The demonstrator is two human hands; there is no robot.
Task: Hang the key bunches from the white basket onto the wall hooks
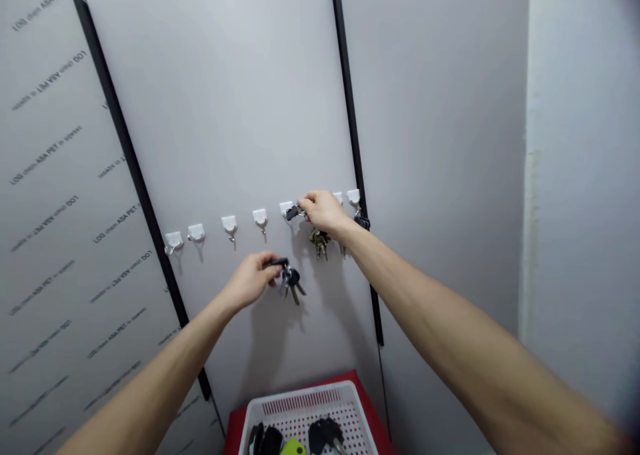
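A bunch of keys (291, 280) on a ring with a black piece dangles from my left hand (251, 278), whose fingers pinch the black piece in front of the panel. Higher up, my right hand (323, 210) pinches a small black key holder (294, 212) by its metal ring. It is right at a white hook (285, 208), partly covering it; whether the ring is on the hook I cannot tell. Below my right hand hang brass-coloured keys (319, 242), their hook hidden behind the hand. At the right end, a black key bundle (361, 222) hangs from another white hook (353, 197).
More white hooks (229, 225) run in a row to the left with nothing hanging on them. Below, a white perforated basket (305, 400) holds black keys (326, 434) and a yellow-green piece (293, 447). It stands on a red surface (235, 428). Long black handles (350, 108) edge the panel.
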